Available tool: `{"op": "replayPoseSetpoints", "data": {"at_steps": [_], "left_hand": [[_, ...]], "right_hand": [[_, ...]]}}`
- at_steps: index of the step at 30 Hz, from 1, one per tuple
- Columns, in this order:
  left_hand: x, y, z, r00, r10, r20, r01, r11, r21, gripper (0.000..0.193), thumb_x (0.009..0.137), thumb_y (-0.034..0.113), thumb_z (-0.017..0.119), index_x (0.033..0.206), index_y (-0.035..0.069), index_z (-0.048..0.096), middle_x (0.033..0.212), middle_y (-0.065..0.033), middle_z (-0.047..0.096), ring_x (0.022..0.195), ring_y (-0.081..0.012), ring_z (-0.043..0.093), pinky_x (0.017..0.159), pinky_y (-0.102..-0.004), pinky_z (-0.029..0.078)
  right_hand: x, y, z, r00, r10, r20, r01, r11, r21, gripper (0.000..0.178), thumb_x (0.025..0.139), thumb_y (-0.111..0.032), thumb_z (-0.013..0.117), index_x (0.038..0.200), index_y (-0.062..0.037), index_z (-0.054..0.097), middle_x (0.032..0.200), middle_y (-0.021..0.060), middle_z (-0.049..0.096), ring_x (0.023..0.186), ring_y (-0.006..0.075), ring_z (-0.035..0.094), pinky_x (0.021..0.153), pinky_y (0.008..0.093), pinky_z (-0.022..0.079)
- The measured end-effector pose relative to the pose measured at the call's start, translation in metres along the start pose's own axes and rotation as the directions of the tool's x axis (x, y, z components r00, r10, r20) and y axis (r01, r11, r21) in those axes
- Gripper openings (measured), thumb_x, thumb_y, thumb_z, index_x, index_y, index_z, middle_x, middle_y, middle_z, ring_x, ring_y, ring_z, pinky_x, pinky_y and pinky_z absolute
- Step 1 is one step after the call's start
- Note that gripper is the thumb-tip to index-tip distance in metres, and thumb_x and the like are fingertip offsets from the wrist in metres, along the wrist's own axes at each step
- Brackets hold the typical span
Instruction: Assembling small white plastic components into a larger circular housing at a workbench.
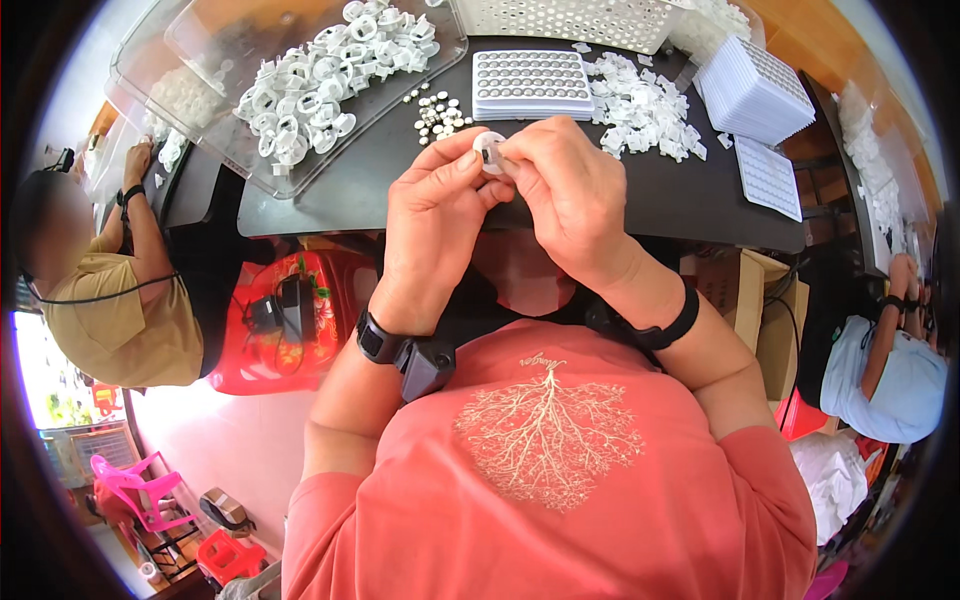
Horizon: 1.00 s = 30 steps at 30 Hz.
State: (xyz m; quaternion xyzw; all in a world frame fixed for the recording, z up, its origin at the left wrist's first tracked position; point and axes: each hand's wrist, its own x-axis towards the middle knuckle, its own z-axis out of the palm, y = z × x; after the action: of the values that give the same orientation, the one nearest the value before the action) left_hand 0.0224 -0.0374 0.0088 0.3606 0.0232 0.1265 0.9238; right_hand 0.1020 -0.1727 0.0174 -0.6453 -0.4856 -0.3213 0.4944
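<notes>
The left hand (437, 205) held a white round part (489, 150) between thumb and fingers; the right hand (572, 195) pinched its right side.

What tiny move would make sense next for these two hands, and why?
Probably a gentle press with the right hand while the left hand steadies the white plastic piece: the left fingers hold it, and the right fingertips are at its edge. Exactly what they pinch is hidden.

Left hand (432, 205) and right hand (575, 195) pinch a part (486, 142) (white, rounded)
</notes>
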Motion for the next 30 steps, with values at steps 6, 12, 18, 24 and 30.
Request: {"op": "replayPoseSetpoints", "data": {"at_steps": [6, 12, 18, 24, 30], "left_hand": [[-0.006, 0.002, -0.009, 0.997, 0.066, 0.042, -0.071, 0.991, 0.115, 0.027, 0.091, 0.006, 0.067, 0.116, -0.005, 0.063, 0.103, -0.0134, 0.069, 0.089, -0.0231, 0.065, 0.079, -0.0373, 0.052], [-0.01, 0.005, -0.017, 0.998, 0.046, 0.03, -0.049, 0.994, 0.099, 0.027, 0.093, 0.007, 0.065, 0.117, -0.006, 0.062, 0.103, -0.0138, 0.068, 0.09, -0.0236, 0.065, 0.08, -0.0377, 0.053], [0.005, 0.009, -0.005, 0.993, 0.083, -0.087, -0.083, 0.997, 0.008, 0.03, 0.094, 0.009, 0.063, 0.121, -0.004, 0.056, 0.106, -0.0145, 0.066, 0.096, -0.027, 0.065, 0.086, -0.0402, 0.053], [0.012, 0.012, -0.001, 0.997, 0.046, -0.057, -0.049, 0.997, -0.053, 0.031, 0.094, 0.011, 0.063, 0.122, -0.001, 0.056, 0.105, -0.0152, 0.066, 0.098, -0.0291, 0.065, 0.088, -0.0416, 0.053], [0.004, 0.008, -0.001, 0.999, -0.003, -0.053, -0.002, 0.997, -0.079, 0.031, 0.095, 0.012, 0.062, 0.123, 0.0, 0.056, 0.102, -0.0166, 0.067, 0.097, -0.0294, 0.065, 0.086, -0.0417, 0.054]], "right_hand": [[-0.006, -0.003, 0.003, 0.997, 0.059, 0.049, -0.066, 0.985, 0.16, 0.016, 0.079, 0.007, 0.062, 0.091, -0.0043, 0.061, 0.079, 0.0093, 0.058, 0.068, 0.028, 0.061, 0.057, 0.0366, 0.049], [-0.011, -0.01, 0.004, 0.97, 0.221, 0.105, -0.24, 0.94, 0.242, 0.014, 0.081, 0.005, 0.063, 0.091, -0.0047, 0.061, 0.08, 0.0103, 0.058, 0.069, 0.0294, 0.062, 0.059, 0.037, 0.05], [-0.01, -0.029, 0.017, 0.998, -0.042, 0.036, 0.039, 0.997, 0.069, 0.016, 0.077, 0.003, 0.065, 0.088, -0.0064, 0.06, 0.082, 0.0087, 0.059, 0.068, 0.028, 0.062, 0.058, 0.0378, 0.05], [-0.008, -0.037, 0.013, 0.924, 0.267, 0.273, -0.363, 0.836, 0.412, 0.013, 0.076, 0.004, 0.068, 0.084, -0.0044, 0.063, 0.078, 0.0059, 0.062, 0.069, 0.0229, 0.064, 0.061, 0.0329, 0.05], [-0.005, -0.034, 0.002, 0.648, 0.469, 0.6, -0.759, 0.465, 0.455, 0.008, 0.083, 0.007, 0.068, 0.089, 0.0002, 0.068, 0.083, 0.0022, 0.07, 0.077, 0.0076, 0.064, 0.07, 0.0233, 0.052]]}}
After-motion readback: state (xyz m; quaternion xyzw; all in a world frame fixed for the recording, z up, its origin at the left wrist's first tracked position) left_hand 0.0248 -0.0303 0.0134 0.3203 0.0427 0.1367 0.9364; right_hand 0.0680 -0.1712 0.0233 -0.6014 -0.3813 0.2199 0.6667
